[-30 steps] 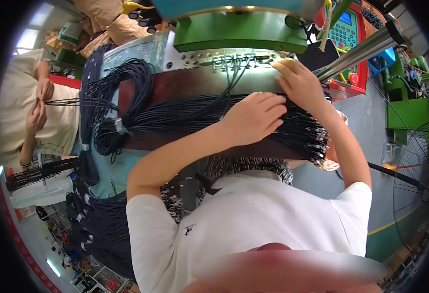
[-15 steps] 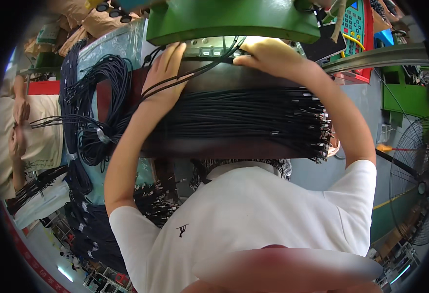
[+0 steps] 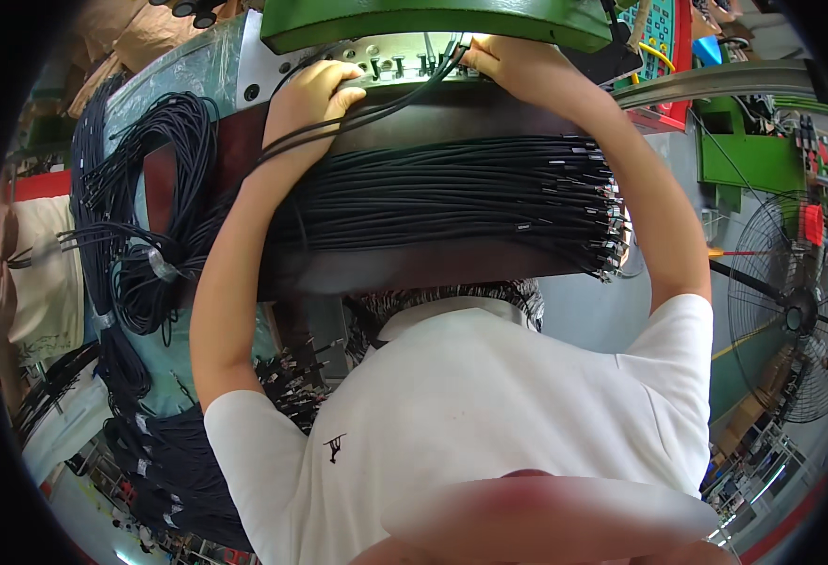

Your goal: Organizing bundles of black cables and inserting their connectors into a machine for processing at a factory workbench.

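Both hands reach under the front of a green machine [image 3: 433, 26]. Its lit metal fixture plate [image 3: 386, 77] carries holes and several small upright dark parts. My left hand [image 3: 308, 99] is at the plate's left end, fingers bent and thumb apart, with nothing visible between them. Several black cables [image 3: 390, 111] cross over my left wrist and rise to the right end of the plate. There my right hand [image 3: 518, 66] has thumb and fingers closed on the cables near their ends; the fingertips are partly hidden. A thick row of black cables [image 3: 414, 193] lies below the hands, connector ends to the right.
Coiled black cable bundles [image 3: 183, 160] hang at the left, near another person's hands [image 3: 4, 254]. A black fan [image 3: 795, 311] stands at the right. A red control panel [image 3: 664, 47] and a metal rail [image 3: 715, 85] lie beyond my right arm.
My left fingers, stretched flat against the fixture before, are now bent with the thumb apart. My right hand has closed at the cable ends. The view has shifted; small upright parts now show on the plate.
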The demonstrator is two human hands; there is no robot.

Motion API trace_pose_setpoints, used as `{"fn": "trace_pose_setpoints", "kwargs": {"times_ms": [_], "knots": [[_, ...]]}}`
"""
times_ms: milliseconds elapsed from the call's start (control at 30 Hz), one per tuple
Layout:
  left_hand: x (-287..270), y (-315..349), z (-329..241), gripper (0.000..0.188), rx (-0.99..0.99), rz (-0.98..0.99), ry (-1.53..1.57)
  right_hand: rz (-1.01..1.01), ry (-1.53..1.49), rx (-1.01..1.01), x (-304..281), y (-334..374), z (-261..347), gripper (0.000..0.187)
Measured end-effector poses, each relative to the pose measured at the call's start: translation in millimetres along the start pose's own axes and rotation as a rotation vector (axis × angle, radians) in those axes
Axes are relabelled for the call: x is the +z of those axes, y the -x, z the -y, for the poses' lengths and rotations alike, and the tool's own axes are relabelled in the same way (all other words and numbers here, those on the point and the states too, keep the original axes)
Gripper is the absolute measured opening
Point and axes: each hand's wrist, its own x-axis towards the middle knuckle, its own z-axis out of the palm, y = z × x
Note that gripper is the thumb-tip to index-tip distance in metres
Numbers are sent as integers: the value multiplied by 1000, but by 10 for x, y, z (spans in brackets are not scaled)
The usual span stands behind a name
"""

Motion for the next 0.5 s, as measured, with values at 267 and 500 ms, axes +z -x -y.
{"fn": "trace_pose_setpoints", "kwargs": {"times_ms": [267, 500], "knots": [[-119, 26, 394, 24, -408, 35, 949, -533, 217, -19, -156, 703, -21, 22], [-52, 22, 382, 25, -454, -29, 948, -451, 297, -119, 154, 566, -11, 27]]}}
